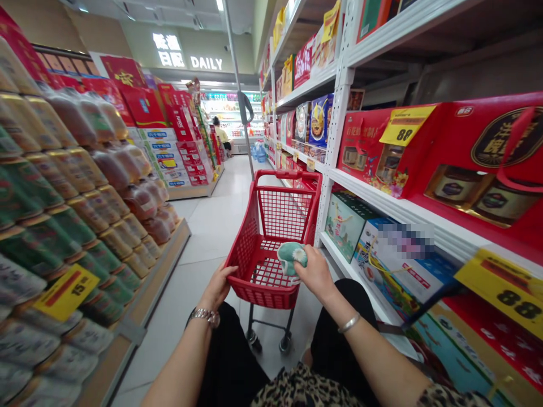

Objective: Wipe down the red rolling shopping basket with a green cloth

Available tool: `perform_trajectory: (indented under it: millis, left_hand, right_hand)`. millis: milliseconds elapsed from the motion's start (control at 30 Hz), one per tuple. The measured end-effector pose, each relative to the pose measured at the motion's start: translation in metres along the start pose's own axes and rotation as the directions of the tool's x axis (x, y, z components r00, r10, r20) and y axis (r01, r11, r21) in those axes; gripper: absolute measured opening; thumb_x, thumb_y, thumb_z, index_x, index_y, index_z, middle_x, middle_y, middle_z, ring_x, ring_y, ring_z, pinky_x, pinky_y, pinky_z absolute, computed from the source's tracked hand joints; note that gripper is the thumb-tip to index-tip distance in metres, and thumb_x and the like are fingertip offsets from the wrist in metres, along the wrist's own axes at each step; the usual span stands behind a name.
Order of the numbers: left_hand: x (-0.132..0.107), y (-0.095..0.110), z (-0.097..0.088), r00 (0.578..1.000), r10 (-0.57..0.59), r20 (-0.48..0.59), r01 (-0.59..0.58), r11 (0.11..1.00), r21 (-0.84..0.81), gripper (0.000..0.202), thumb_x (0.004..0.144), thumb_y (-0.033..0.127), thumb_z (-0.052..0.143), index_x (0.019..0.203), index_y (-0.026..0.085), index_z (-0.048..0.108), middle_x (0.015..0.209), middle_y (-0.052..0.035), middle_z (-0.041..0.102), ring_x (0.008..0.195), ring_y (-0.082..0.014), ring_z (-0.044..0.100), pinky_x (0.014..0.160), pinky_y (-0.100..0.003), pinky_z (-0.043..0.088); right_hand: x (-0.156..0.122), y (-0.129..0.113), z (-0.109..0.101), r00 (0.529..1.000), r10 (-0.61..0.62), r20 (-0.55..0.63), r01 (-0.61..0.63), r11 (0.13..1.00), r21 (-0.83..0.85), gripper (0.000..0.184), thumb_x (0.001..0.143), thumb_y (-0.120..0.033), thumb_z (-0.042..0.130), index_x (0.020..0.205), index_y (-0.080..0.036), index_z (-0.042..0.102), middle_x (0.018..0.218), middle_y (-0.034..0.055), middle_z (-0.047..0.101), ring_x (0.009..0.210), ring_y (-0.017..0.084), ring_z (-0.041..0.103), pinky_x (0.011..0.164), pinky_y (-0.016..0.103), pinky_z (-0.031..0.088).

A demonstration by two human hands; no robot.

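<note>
A small red shopping cart with a grid basket stands right in front of my knees. My left hand, with a watch on the wrist, grips the near left corner of the basket's rim. Over the near right part of the basket, my right hand is closed on a folded green cloth with a white flower patch and pale edging. Part of the cloth is hidden by my fingers. Through the basket's grid floor the tiles show below.
Stacked can packs rise on a low platform at the left. White shelves with red gift boxes run close along the right. A grey pole stands beyond the cart. The tiled aisle leads to a person near lit shelving.
</note>
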State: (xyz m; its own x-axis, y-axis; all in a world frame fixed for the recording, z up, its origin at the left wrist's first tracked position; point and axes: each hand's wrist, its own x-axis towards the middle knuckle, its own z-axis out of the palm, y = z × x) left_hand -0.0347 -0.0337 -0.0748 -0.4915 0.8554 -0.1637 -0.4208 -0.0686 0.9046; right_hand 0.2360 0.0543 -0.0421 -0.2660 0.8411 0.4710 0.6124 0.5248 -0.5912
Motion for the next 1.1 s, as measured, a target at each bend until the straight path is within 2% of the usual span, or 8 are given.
perform_trajectory:
  millis: [133, 367, 667, 767, 900, 1100]
  left_hand:
    - [0.002, -0.004, 0.006, 0.993, -0.020, 0.114, 0.024, 0.999, -0.037, 0.056, 0.055, 0.009, 0.076, 0.111, 0.012, 0.073, 0.102, -0.0101, 0.080, 0.097, -0.0250, 0.074, 0.088, -0.033, 0.058]
    - [0.003, -0.013, 0.012, 0.989, -0.053, 0.140, 0.060, 0.997, -0.046, 0.057, 0.057, 0.010, 0.077, 0.114, 0.011, 0.073, 0.105, -0.0128, 0.079, 0.103, -0.0284, 0.074, 0.098, -0.040, 0.056]
    - [-0.002, -0.012, 0.012, 0.982, -0.081, 0.169, 0.087, 0.996, -0.029, 0.055, 0.060, 0.012, 0.080, 0.114, 0.011, 0.074, 0.118, -0.0149, 0.077, 0.110, -0.0302, 0.072, 0.105, -0.043, 0.053]
    - [-0.003, -0.009, 0.013, 0.980, -0.073, 0.187, 0.076, 0.997, -0.011, 0.060, 0.059, 0.012, 0.079, 0.118, 0.011, 0.073, 0.117, -0.0143, 0.077, 0.113, -0.0307, 0.071, 0.105, -0.042, 0.053]
    - [-0.003, -0.004, 0.011, 0.978, -0.079, 0.195, 0.076, 0.997, 0.021, 0.065, 0.060, 0.014, 0.081, 0.124, 0.011, 0.071, 0.113, -0.0137, 0.079, 0.109, -0.0300, 0.073, 0.101, -0.040, 0.056]
    - [-0.003, 0.001, 0.006, 0.972, -0.104, 0.209, 0.101, 0.995, 0.026, 0.071, 0.059, 0.017, 0.086, 0.128, 0.015, 0.071, 0.118, -0.0129, 0.078, 0.110, -0.0315, 0.073, 0.096, -0.038, 0.060]
  right_hand:
    - [0.014, 0.015, -0.010, 1.000, 0.027, 0.000, -0.027, 1.000, 0.013, 0.011, 0.076, -0.029, 0.059, 0.083, -0.023, 0.053, 0.082, 0.0023, 0.059, 0.078, 0.021, 0.058, 0.073, 0.030, 0.044]
    - [0.052, 0.038, -0.026, 0.992, 0.125, 0.007, -0.123, 0.987, -0.100, 0.020, 0.074, -0.031, 0.064, 0.077, -0.026, 0.045, 0.078, 0.0023, 0.058, 0.077, 0.022, 0.057, 0.073, 0.032, 0.042]
    - [0.095, 0.069, -0.036, 0.995, 0.100, 0.018, -0.098, 0.990, -0.102, 0.033, 0.073, -0.025, 0.070, 0.074, -0.027, 0.037, 0.076, 0.0014, 0.051, 0.074, 0.019, 0.051, 0.073, 0.034, 0.040]
    - [0.111, 0.070, -0.040, 0.993, 0.113, 0.033, -0.107, 0.982, -0.154, 0.028, 0.075, -0.025, 0.068, 0.077, -0.026, 0.040, 0.079, 0.0023, 0.054, 0.080, 0.021, 0.056, 0.076, 0.034, 0.042]
    - [0.129, 0.063, -0.046, 0.991, 0.124, 0.048, -0.106, 0.954, -0.279, 0.013, 0.077, -0.024, 0.064, 0.084, -0.022, 0.053, 0.089, 0.0073, 0.064, 0.086, 0.024, 0.061, 0.078, 0.033, 0.045]
    - [0.152, 0.059, -0.049, 0.983, 0.157, 0.091, -0.104, 0.900, -0.424, 0.017, 0.083, -0.027, 0.061, 0.099, -0.020, 0.062, 0.103, 0.0108, 0.072, 0.096, 0.026, 0.067, 0.080, 0.030, 0.048]
